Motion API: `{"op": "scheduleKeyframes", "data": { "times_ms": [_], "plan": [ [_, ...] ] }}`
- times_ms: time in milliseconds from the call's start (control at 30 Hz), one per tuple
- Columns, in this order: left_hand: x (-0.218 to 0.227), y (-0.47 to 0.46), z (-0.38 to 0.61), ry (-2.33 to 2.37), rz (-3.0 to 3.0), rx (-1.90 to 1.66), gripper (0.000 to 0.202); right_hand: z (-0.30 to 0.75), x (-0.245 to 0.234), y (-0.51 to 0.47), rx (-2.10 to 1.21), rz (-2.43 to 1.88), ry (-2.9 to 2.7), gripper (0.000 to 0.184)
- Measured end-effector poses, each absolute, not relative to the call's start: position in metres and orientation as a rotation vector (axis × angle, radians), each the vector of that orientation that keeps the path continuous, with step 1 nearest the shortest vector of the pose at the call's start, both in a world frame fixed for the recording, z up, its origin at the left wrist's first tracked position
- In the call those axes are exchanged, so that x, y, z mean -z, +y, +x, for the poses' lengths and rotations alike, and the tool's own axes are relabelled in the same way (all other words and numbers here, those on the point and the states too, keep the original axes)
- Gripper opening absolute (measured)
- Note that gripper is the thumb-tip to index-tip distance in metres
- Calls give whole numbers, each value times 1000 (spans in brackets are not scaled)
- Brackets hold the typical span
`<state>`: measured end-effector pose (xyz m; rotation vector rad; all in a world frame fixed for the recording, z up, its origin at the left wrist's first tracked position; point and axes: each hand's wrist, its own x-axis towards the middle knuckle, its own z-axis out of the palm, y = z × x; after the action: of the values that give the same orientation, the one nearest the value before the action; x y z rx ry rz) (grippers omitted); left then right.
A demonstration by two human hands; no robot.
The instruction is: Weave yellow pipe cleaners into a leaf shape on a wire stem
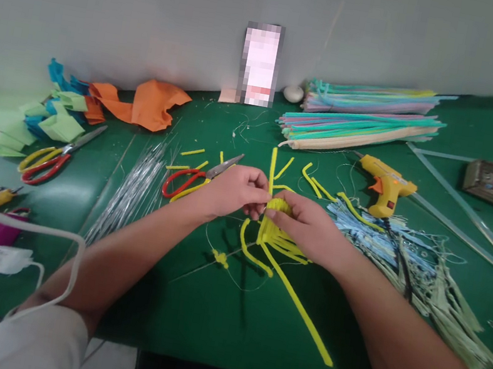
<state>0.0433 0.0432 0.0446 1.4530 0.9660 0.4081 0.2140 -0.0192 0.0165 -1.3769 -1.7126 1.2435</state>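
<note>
Yellow pipe cleaners (283,234), bent into a wound bundle, are held between my two hands above the green table. My left hand (245,192) pinches the upper left part, beside a strand that stands upright. Around the right side of the bundle my right hand (304,221) is closed, thumb in front. One long yellow strand (301,308) runs from the bundle toward the front edge. A curved strand (253,252) hangs at its lower left, near a small yellow knotted piece (220,258) on a thin wire. Red-and-yellow scissors (200,177) lie behind my left wrist.
A yellow glue gun (384,185) lies right of my hands, near bundled coloured pipe cleaners (361,128). Silver wires (133,190), a second pair of scissors (61,155) and orange paper (158,105) lie left. A white cable (78,244) crosses near my left arm. A phone (259,64) leans at the wall.
</note>
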Motion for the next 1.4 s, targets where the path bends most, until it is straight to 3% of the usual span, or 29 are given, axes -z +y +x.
{"op": "scheduleKeyframes", "data": {
  "times_ms": [267,433,567,767,967,1267,1400],
  "plan": [
    [-72,25,34,972,2038,-664,15,220,-24,-23,-1077,-1393,-1647,22],
    [-94,-1,34,978,2324,-889,11,224,-31,-32,-578,-1322,-1683,14],
    [-92,-17,39,918,2132,-1032,4,231,-27,-32,-37,-1189,-1746,7],
    [-45,-14,57,825,1383,-871,19,238,-17,-22,477,-989,-1910,14],
    [-30,-11,64,786,995,-996,21,236,-14,-22,471,-940,-1975,18],
    [-44,-2,57,847,919,-754,21,240,-2,-23,246,-1233,-1986,5],
    [-45,8,53,863,907,-638,21,239,-2,-26,141,-1196,-2017,10]
  ]
}}
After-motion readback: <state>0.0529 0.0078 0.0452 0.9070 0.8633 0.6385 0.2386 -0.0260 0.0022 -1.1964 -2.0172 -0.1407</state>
